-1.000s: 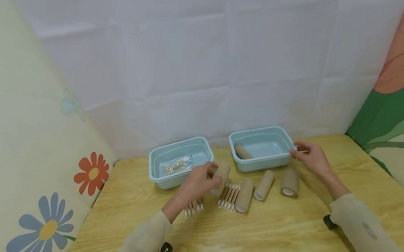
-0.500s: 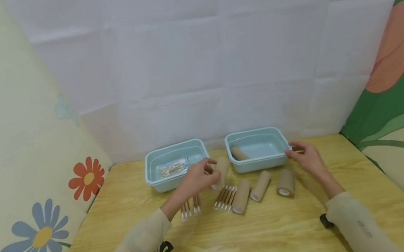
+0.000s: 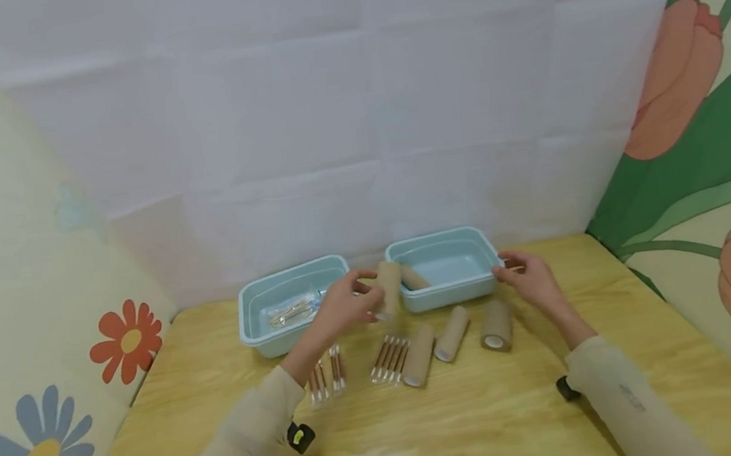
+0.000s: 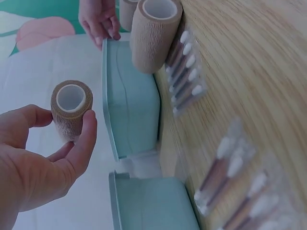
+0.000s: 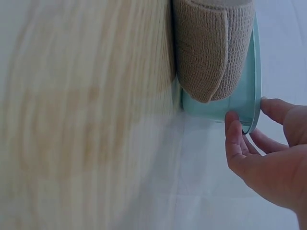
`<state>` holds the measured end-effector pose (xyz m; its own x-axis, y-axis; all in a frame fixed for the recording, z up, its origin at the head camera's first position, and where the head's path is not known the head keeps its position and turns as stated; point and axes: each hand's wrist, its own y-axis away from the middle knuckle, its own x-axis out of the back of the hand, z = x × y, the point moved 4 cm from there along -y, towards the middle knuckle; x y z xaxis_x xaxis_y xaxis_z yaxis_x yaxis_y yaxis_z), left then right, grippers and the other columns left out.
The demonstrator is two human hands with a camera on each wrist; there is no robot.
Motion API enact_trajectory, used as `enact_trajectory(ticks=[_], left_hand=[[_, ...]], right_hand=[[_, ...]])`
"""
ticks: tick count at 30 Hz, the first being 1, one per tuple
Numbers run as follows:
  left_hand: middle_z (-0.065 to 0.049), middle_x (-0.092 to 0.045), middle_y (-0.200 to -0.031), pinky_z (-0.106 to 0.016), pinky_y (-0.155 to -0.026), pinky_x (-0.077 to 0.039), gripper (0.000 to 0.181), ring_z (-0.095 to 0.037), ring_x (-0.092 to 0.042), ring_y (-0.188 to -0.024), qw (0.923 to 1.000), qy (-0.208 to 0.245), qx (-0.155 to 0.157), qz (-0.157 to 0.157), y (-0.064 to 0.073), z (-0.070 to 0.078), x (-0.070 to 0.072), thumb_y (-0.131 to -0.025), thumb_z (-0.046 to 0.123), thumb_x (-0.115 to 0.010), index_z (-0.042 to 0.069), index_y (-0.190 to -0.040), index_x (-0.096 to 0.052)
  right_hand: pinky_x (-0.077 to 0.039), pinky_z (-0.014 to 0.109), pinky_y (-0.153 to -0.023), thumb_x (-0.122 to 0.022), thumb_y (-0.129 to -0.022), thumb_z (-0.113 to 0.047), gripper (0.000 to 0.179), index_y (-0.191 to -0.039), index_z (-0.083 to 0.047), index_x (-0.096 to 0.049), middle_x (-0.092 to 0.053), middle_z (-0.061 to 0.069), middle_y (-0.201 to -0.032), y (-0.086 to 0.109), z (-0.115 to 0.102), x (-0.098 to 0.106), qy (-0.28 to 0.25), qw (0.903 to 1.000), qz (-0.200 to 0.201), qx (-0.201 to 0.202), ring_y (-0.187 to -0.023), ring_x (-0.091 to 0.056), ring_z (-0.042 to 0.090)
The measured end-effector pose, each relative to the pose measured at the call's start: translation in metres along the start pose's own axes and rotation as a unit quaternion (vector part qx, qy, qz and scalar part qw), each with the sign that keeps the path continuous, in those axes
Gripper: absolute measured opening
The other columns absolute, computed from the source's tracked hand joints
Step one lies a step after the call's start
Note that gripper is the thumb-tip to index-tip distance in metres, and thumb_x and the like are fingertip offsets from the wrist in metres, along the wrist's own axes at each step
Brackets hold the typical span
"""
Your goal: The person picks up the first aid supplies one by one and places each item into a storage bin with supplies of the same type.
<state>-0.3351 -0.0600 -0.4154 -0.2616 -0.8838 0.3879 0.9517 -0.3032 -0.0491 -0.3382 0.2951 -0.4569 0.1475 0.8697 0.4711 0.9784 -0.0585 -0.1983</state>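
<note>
The left hand [image 3: 349, 304] is holding a tan, cylindrical roll of crinkled bandage [image 3: 389, 288] up beside the near-left corner of the right pale-blue, rectangular plastic tub [image 3: 451, 294], thumb and fingers pinching its sides. The right hand [image 3: 531, 282] is pinching the tub's right rim. A second tan bandage roll [image 3: 415, 277] is lying inside at the left, so the held roll is probably risking a knock against it, or a snag on the rim if it comes in low; a loosening pinch might send it rolling across the yellow wood-grain bench [image 3: 451, 425]. Compared with a moment earlier, the held roll is sitting higher and closer to the right tub, while the right hand is keeping its place.
</note>
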Motion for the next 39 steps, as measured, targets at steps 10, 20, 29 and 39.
enact_trajectory(ticks=[10,20,29,39], left_hand=[[-0.023,-0.064,-0.108,-0.041,-0.069,-0.061,0.047,-0.03,-0.069,-0.081,0.9961,0.082,0.033,0.007,-0.007,0.01,-0.018,-0.093,0.012,-0.066,-0.004,-0.135,-0.054],[-0.026,-0.062,-0.111,-0.044,-0.074,-0.061,0.046,-0.03,-0.067,-0.082,0.99,0.128,0.061,0.004,-0.013,0.011,-0.025,-0.094,0.009,-0.064,-0.006,-0.135,-0.048],[-0.024,-0.062,-0.11,-0.043,-0.074,-0.061,0.048,-0.03,-0.067,-0.085,0.9879,0.136,0.071,0.019,-0.022,0.01,-0.025,-0.093,0.011,-0.064,-0.005,-0.136,-0.05],[-0.023,-0.064,-0.102,-0.042,-0.071,-0.061,0.05,-0.029,-0.068,-0.076,0.9911,0.108,0.065,0.042,-0.039,0.009,-0.018,-0.089,0.011,-0.064,-0.006,-0.134,-0.051]], right_hand=[[-0.055,0.042,-0.085,-0.067,-0.1,-0.018,0.044,-0.134,0.01,-0.058,-0.063,0.031,-0.121,0.001,-0.002,-0.007,0.011,0.9999,0.005,0.011,-0.106,-0.062,0.042],[-0.054,0.042,-0.083,-0.067,-0.1,-0.018,0.044,-0.132,0.011,-0.058,-0.063,0.031,-0.119,0.005,0.0,-0.007,0.021,0.9996,0.012,0.013,-0.105,-0.063,0.043],[-0.055,0.046,-0.084,-0.066,-0.101,-0.022,0.049,-0.137,0.01,-0.055,-0.06,0.032,-0.124,0.007,0.002,-0.003,0.029,0.9994,0.007,0.014,-0.109,-0.061,0.043],[-0.055,0.048,-0.086,-0.065,-0.102,-0.022,0.048,-0.137,0.01,-0.055,-0.061,0.032,-0.124,0.005,-0.002,-0.003,0.032,0.9994,0.005,0.015,-0.11,-0.06,0.044]])
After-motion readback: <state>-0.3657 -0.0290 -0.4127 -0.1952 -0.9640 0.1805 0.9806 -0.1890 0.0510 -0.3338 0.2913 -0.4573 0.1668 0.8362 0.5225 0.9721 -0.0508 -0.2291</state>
